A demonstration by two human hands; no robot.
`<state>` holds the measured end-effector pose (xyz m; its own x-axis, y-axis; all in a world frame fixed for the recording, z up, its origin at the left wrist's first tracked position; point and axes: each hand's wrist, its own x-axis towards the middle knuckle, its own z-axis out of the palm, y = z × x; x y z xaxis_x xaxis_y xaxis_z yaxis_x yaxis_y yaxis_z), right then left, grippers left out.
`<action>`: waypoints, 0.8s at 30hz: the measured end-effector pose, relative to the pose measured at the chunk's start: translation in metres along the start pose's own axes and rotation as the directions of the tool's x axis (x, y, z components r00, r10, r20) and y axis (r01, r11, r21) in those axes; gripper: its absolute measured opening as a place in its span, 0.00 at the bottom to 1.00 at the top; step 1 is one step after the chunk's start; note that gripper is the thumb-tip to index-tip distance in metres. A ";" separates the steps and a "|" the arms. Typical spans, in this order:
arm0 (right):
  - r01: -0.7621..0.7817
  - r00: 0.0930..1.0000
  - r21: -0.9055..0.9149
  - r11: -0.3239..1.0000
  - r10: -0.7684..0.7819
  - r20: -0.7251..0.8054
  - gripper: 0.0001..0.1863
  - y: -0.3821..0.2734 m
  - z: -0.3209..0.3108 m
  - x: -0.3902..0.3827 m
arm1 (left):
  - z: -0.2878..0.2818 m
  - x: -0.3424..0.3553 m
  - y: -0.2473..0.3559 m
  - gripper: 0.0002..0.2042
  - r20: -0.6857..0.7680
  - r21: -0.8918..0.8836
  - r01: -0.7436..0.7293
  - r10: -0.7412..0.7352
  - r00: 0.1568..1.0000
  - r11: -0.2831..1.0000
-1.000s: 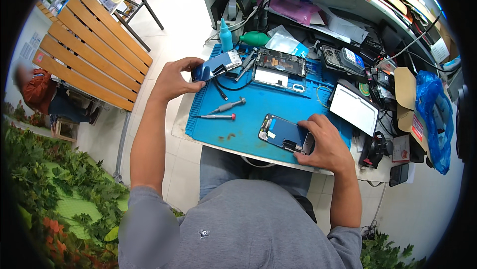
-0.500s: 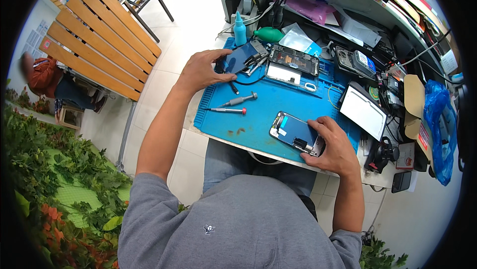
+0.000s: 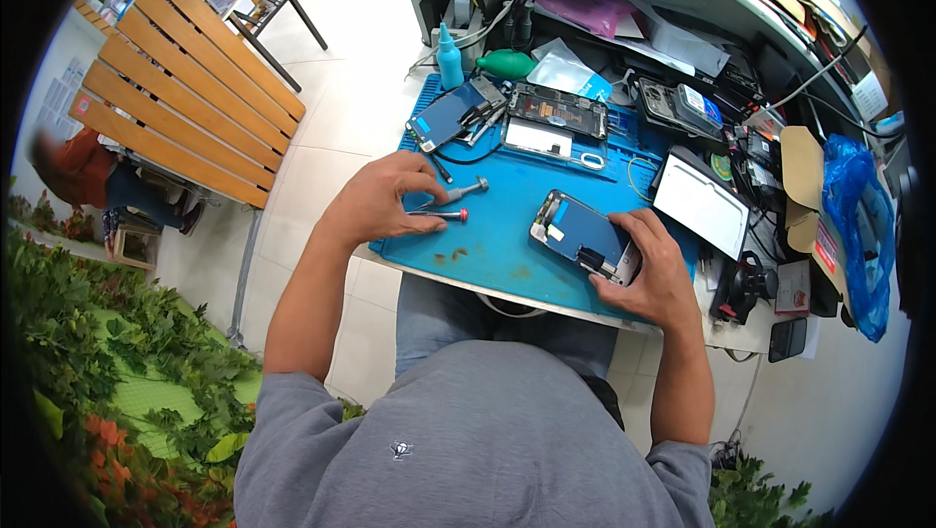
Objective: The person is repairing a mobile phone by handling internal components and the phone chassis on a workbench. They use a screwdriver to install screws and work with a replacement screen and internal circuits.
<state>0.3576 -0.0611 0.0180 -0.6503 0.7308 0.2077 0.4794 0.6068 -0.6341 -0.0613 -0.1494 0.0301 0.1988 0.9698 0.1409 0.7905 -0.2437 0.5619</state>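
Observation:
My left hand (image 3: 385, 201) rests on the blue work mat (image 3: 507, 245) with its fingers closed around a red-tipped screwdriver (image 3: 444, 215). A second, grey screwdriver (image 3: 466, 190) lies just beyond it. My right hand (image 3: 655, 265) holds down an opened phone (image 3: 583, 234) lying on the mat's right part. A detached phone screen (image 3: 447, 115) lies at the mat's far left corner, next to another opened phone (image 3: 558, 109).
A blue squeeze bottle (image 3: 449, 56) and a green blower (image 3: 506, 64) stand behind the mat. A white tablet-like panel (image 3: 701, 204) lies to the right, with cables, tools and a blue plastic bag (image 3: 858, 226) beyond. A wooden slatted bench (image 3: 185, 89) stands left.
My left hand let go of the phone screen at the far left corner and came back to the red-tipped screwdriver, closing on it. My right hand stayed on the opened phone.

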 end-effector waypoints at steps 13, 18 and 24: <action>0.041 0.972 -0.087 0.995 -0.060 -0.226 0.38 -0.001 -0.047 0.003 | 0.049 0.012 0.001 0.10 -0.389 0.029 0.134 -0.112 0.914 0.991; 0.042 0.959 -0.168 0.985 -0.087 -0.271 0.39 0.003 -0.065 0.000 | 0.049 0.021 0.006 0.14 -0.430 0.040 0.134 -0.104 0.897 0.990; -0.001 0.964 -0.183 0.983 -0.048 -0.263 0.40 0.008 -0.081 0.003 | 0.047 0.013 0.013 0.14 -0.390 0.127 0.129 -0.070 0.918 0.984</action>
<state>0.4075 -0.0289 0.0735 -0.4951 0.7571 0.4263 0.5796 0.6533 -0.4872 -0.0207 -0.1402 0.0006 -0.0983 0.9078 0.4078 0.8765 -0.1151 0.4674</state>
